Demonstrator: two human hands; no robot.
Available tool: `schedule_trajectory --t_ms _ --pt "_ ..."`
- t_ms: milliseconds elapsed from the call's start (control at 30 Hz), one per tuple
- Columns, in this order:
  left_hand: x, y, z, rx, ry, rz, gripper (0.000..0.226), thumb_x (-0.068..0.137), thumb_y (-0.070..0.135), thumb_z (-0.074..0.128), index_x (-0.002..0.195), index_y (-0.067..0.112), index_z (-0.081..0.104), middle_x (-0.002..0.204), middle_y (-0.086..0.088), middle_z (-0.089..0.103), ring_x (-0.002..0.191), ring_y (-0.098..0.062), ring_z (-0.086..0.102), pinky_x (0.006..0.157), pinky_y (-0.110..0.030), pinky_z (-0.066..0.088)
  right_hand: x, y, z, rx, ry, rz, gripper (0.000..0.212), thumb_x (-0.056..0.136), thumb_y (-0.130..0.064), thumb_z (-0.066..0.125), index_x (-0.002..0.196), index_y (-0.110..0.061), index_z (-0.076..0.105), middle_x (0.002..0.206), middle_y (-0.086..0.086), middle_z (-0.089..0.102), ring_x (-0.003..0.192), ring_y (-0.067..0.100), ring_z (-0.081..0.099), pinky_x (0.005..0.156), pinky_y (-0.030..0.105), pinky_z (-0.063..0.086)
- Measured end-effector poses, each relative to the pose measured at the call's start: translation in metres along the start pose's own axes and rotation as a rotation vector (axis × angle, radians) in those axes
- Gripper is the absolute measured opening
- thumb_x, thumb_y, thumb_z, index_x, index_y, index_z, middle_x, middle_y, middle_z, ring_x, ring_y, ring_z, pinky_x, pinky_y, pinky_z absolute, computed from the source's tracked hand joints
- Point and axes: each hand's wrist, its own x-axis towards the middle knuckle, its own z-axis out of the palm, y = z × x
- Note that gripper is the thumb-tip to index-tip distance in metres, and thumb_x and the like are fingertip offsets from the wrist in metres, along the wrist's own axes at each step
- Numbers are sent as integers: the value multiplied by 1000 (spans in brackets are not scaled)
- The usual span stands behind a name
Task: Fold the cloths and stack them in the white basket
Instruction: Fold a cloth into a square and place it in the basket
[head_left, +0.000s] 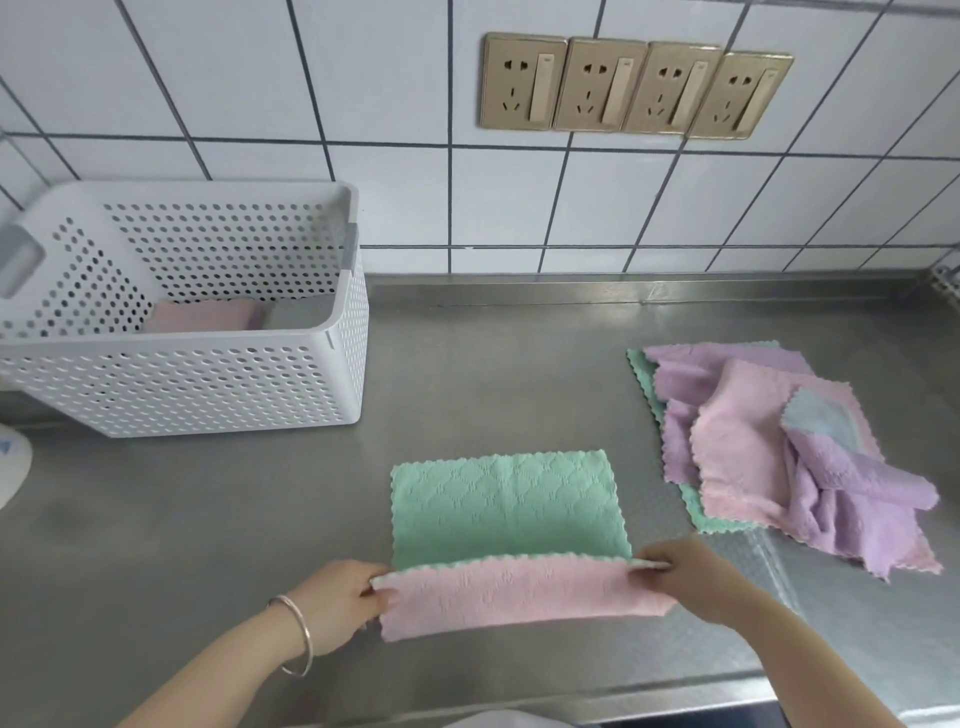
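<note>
L hand (340, 597) is pinching the near-left corner of the cloth (506, 512), fingers curled on the edge; R hand (685, 574) is pinching the near-right corner the same way. Between the hands the near edge is lifting off the counter (208, 519) w/ the pink underside facing the camera, green top side lying flat just beyond the hands. A bangle (301, 636) is sitting on the L wrist. Beyond & left of the L hand, well apart, the basket (208, 384) is standing on the counter w/ a folded pink cloth (202, 317) lying inside on its floor. Right of & beyond the R hand, near it, a pile (779, 447) of unfolded purple, pink & green cloths is lying loose. Sockets (634, 85) are sitting on the tiled wall beyond.
</note>
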Motion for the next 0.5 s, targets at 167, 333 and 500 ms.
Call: schedule_trajectory --t_ms 167,333,500 --pt "11 11 -10 -229 152 -27 15 94 24 49 94 31 62 78 3 65 67 -13 55 63 -21 41 20 -14 -6 259 164 103 21 87 -19 60 67 -14 59 61 3 55 58 15 44 53 26 30" --pt "44 28 -11 -419 393 -150 21 94 18 45 105 18 63 99 -12 68 81 -22 58 69 -28 42 47 -33 0 293 266 132 22 91 -27 55 81 -7 58 69 4 54 62 16 45 52 27 30" --pt "72 32 -6 -287 482 -341 31 95 23 39 116 10 57 111 -20 63 103 -36 57 84 -34 43 69 -42 8 280 337 150 25 91 -22 54 73 -5 55 66 8 50 69 23 44 52 28 29"
